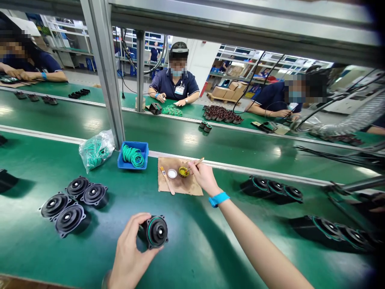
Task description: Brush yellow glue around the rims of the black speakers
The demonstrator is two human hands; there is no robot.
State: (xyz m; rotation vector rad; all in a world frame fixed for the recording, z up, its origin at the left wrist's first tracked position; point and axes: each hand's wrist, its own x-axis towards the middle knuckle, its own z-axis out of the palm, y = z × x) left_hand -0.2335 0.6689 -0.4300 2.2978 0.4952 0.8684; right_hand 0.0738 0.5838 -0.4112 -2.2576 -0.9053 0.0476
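Note:
My left hand (130, 253) grips a round black part (156, 231) with a green ring seated around its face, tilted up off the green bench. My right hand (203, 175), a blue band on the wrist, holds a small wooden-handled brush (195, 163) with its tip dipped in a little yellow pot (183, 171). The pot stands on a brown cardboard sheet (188, 188) beside a white lid (172, 173) and a second brush (167, 180).
Several black round parts (70, 202) lie at my left. A blue tray of green rings (132, 155) and a bag of rings (95, 150) sit by a metal post (105, 72). Ringed black parts (275, 187) lie at right. People work across the conveyor (180, 138).

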